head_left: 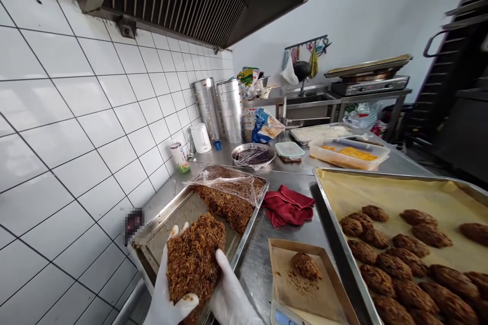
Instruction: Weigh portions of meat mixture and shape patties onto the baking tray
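A thick slab of brown, grainy, sticky mixture (196,259) is held up between my two white-gloved hands. My left hand (162,289) wraps its left side, thumb across the front and fingertips showing behind. At its right edge my right hand (232,292) presses with the thumb; its other fingers are hidden behind or under the slab. Below is a metal tray (162,223) whose far end holds more of this mixture (232,208), partly under cling film (229,183). To the right, a paper-lined box (284,292) bearing one lump (306,266) and crumbs sits on a scale (284,315).
A large lined baking tray (381,183) with several brown shaped pieces (400,266) stands at the right. A red cloth (288,205) lies between the trays. Behind are a film-covered bowl (253,155), a lidded container (290,151) and a plastic tub (346,160). A tiled wall borders the left.
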